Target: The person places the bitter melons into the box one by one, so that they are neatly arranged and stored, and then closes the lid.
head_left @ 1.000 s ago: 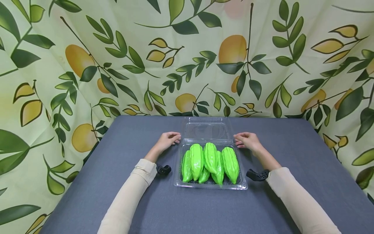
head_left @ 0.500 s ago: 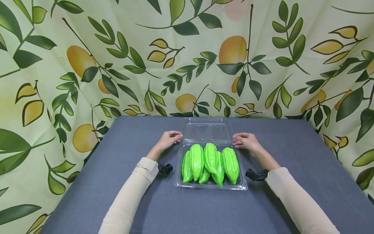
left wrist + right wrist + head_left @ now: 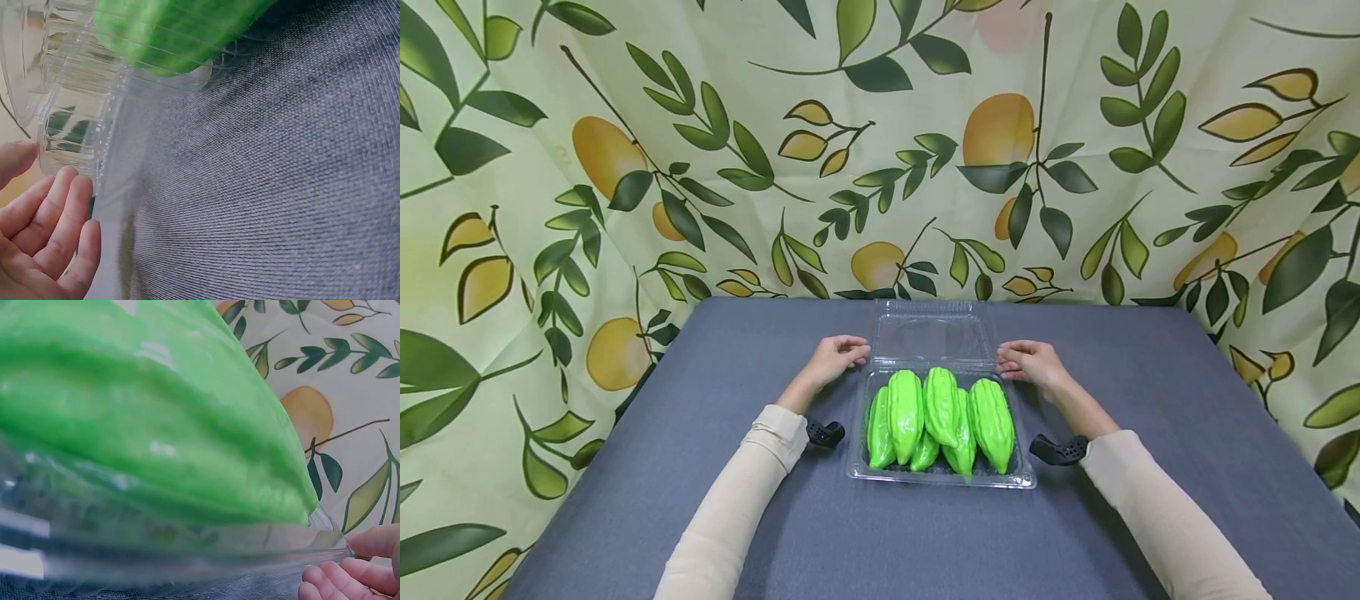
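Observation:
A clear plastic clamshell box (image 3: 940, 481) lies on the table with its lid (image 3: 934, 333) folded back, away from the person. Several bright green, ridged bitter melons (image 3: 906, 417) fill the tray. My left hand (image 3: 835, 358) is at the left edge near the hinge; in the left wrist view its thumb (image 3: 17, 159) and fingertips pinch the clear lid's side. On the opposite side my right hand (image 3: 1033, 361) holds the lid's right edge, its thumb (image 3: 375, 540) above the rim and the other fingers curled below. A bitter melon (image 3: 156, 425) fills much of the right wrist view.
The box sits on a table with a blue-grey cloth (image 3: 760, 333). A curtain (image 3: 880, 150) printed with leaves and fruit hangs behind and at both sides. Black wrist mounts (image 3: 825, 433) stick out inward from both forearms.
My left hand has shifted slightly to the right, up to the lid's edge. My right hand has edged slightly left. The box and the bitter melons stay where they were.

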`<state>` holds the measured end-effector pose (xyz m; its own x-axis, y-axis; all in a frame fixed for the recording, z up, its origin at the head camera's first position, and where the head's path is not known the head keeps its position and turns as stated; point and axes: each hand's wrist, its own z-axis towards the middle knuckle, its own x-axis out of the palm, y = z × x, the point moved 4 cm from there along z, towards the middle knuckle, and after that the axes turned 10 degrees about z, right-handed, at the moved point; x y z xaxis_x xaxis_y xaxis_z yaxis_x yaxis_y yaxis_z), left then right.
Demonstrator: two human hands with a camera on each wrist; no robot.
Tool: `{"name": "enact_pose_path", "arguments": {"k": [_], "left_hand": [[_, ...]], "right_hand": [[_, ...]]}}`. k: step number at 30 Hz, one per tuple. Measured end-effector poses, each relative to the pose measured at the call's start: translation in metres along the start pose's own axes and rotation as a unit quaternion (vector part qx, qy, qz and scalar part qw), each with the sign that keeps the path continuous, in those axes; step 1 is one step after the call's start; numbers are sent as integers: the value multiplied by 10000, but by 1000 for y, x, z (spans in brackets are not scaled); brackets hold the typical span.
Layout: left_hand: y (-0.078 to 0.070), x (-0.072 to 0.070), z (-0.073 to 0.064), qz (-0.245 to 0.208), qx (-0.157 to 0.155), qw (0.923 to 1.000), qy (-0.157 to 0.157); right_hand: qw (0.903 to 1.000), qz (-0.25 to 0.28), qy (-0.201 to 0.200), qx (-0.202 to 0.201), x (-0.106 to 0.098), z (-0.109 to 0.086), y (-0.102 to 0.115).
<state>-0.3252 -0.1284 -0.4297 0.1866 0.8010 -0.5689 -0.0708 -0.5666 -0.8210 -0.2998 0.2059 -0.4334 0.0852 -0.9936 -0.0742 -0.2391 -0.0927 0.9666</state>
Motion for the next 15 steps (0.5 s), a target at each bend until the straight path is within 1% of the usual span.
{"name": "enact_pose_path", "arguments": {"k": [9,15], "left_hand": [[-4,-1,0,64,52,9999,-115],[-4,-2,0,169,78,9996,-206]], "right_hand": [[9997,211,-21,-121,0,0,3],[9995,175,-131,-227,1,-1,5]]}}
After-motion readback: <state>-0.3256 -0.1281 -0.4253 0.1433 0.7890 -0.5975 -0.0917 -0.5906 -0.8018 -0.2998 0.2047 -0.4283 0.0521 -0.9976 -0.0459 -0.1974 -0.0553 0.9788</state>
